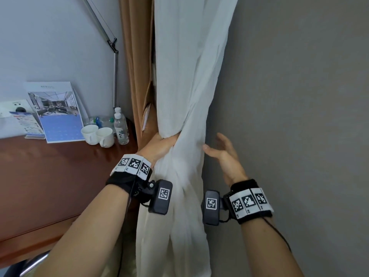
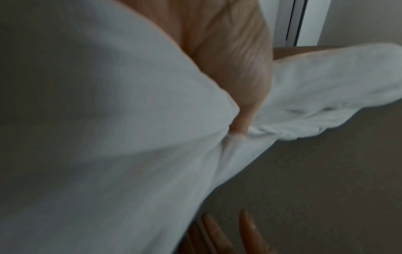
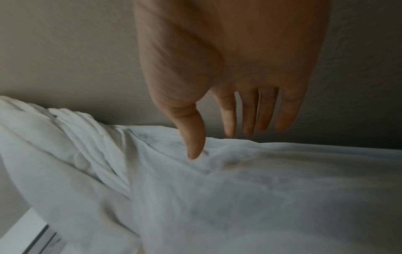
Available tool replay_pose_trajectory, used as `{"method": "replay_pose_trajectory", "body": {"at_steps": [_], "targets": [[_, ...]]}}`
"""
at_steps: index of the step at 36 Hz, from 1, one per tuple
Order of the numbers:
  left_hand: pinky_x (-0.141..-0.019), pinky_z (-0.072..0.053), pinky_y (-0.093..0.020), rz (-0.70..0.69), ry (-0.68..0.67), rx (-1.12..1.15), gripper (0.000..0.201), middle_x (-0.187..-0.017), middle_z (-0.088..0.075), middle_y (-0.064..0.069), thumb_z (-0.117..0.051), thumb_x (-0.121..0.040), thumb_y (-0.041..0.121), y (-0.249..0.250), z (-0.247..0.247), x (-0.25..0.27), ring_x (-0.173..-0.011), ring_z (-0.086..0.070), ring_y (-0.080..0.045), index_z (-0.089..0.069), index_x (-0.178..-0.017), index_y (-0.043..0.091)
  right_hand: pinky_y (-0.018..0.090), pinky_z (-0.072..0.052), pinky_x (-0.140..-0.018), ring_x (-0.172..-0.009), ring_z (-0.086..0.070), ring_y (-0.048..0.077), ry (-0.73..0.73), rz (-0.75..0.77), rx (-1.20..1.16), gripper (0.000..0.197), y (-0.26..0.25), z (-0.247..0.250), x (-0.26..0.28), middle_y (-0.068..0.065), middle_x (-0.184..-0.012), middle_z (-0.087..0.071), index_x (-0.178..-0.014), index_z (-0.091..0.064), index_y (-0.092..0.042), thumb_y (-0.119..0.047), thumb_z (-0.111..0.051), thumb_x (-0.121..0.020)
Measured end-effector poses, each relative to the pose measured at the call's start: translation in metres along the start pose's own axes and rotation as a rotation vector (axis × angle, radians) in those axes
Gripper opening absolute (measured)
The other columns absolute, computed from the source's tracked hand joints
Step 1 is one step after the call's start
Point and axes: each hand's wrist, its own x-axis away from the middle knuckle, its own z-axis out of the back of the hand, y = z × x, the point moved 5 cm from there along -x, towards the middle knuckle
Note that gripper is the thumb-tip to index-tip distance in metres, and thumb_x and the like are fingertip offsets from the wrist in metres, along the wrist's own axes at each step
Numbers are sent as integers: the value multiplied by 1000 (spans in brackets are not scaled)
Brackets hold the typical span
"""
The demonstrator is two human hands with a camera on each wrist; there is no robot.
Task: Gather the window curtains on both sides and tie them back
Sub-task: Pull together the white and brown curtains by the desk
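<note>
A person bunches a white sheer curtain (image 1: 185, 116) at a room's corner, the left hand (image 1: 159, 146) curled round the gathered fabric and pinching it to a narrow waist, while the right hand (image 1: 223, 154) hovers just to its right, fingers straight and spread, thumb tip near or brushing the cloth; the right wrist view leaves actual contact unclear. The sheer hangs between the two hands, with a tan drape (image 1: 135, 66) directly beyond the left hand and a grey wall (image 1: 299, 96) behind the right. To gather well, the free hand would likely sweep the loose outer folds toward the gripping hand so the whole width sits in one bundle before any tie goes round it; a slack grip could let pleats slide out below. No tie-back is visible in these views. Well to the left of the left hand, a reddish-brown counter (image 1: 50, 176) carries two white cups (image 1: 97, 134), water bottles (image 1: 120, 126) and a brochure (image 1: 58, 112).
</note>
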Motion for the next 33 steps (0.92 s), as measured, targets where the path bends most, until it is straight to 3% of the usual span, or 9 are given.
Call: {"method": "replay_pose_trajectory", "body": {"at_steps": [4, 6, 9, 13, 15, 19, 23, 28, 33], "targets": [[-76, -54, -19, 41, -26, -4, 18, -100, -72, 9, -65, -86, 40, 0, -11, 5, -93, -68, -5, -66, -101, 30, 28, -30, -105, -131, -35, 4, -154, -5, -90, 99, -1, -28, -10, -12, -155, -26, -152, -12, -38, -29, -77, -78], [-76, -55, -18, 33, -36, 14, 12, -100, -73, 8, -61, -91, 35, 0, -18, 7, -92, -69, -5, -66, -101, 29, 33, -42, -104, -125, -53, 12, -203, 19, -139, 80, -2, -42, -14, -3, -144, -49, -148, -34, -27, -23, -75, -79], [-68, -49, -7, -20, -26, 53, 9, -94, -69, 16, -52, -97, 28, -1, -20, 9, -82, -66, 9, -61, -98, 31, 42, -54, -92, -99, -69, 25, -20, 93, -98, 25, -4, -41, -12, 12, -104, -73, -105, -72, -4, -13, -74, -81], [-73, -52, -13, -74, -37, 9, 22, -100, -73, 4, -69, -85, 9, -3, -10, 8, -94, -69, -4, -66, -104, 19, 41, -55, -78, -75, -64, 24, 112, 123, -236, 21, -5, -23, -2, 18, -82, -69, -75, -67, 4, -14, -79, -77], [-72, -54, -19, -80, -52, 18, 38, -99, -75, 0, -79, -70, 0, -5, -3, 6, -95, -70, -12, -68, -104, 13, 36, -57, -75, -79, -67, 26, 0, 101, -262, 11, -7, -24, 4, 15, -83, -70, -76, -70, -5, -13, -75, -80], [-77, -55, -27, 4, -242, -20, 48, -102, -73, -12, -84, -59, -1, -9, -11, 6, -97, -70, -21, -70, -104, 8, 46, -52, -95, -102, -67, 37, -268, 17, -187, 19, -14, -48, 18, 18, -102, -72, -102, -71, -2, -15, -65, -90], [-78, -55, -25, 15, -245, 1, 40, -107, -72, -13, -73, -69, -7, -8, -14, 6, -100, -69, -20, -69, -108, 4, 22, -45, -60, -63, -51, 12, -333, -68, -291, 8, -17, -46, 16, -3, -61, -53, -85, -67, -12, -19, -66, -88], [-76, -56, -28, 9, -211, 25, 39, -103, -74, -11, -71, -75, -12, -11, -24, 4, -98, -70, -21, -68, -110, 5, 20, -47, -50, -62, -59, 12, -186, 39, -311, 9, -12, -35, 8, -1, -68, -63, -81, -70, -13, -21, -74, -82], [-83, -55, -29, -30, -138, 43, 39, -109, -72, -11, -73, -75, -7, -19, -27, -1, -101, -69, -20, -68, -111, 8, 21, -33, -45, -56, -38, 15, 6, 51, -532, 30, -1, -28, 3, 6, -66, -46, -100, -68, -6, -14, -77, -73]]}}
